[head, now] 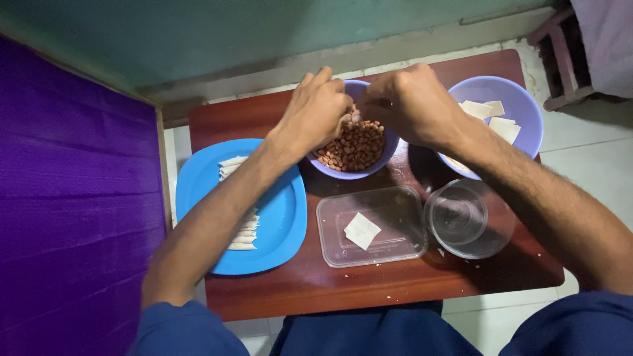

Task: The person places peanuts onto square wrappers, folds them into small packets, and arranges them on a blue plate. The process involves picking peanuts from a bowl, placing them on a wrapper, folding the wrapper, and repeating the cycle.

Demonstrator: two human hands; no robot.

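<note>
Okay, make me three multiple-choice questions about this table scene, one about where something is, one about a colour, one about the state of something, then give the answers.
1. Where does the single pale square sheet lie?
A. in the clear rectangular container
B. on the blue plate
C. on the floor

2. What colour is the bowl of peanuts?
A. red
B. purple
C. white

3. What state is the clear round bowl in?
A. full of peanuts
B. tipped over
C. upright and empty

Answers: 1 A, the sheet rests on the container's floor. 2 B, its rim shows purple below both hands, left hand and right hand. 3 C, the wooden table shows through it.
</note>
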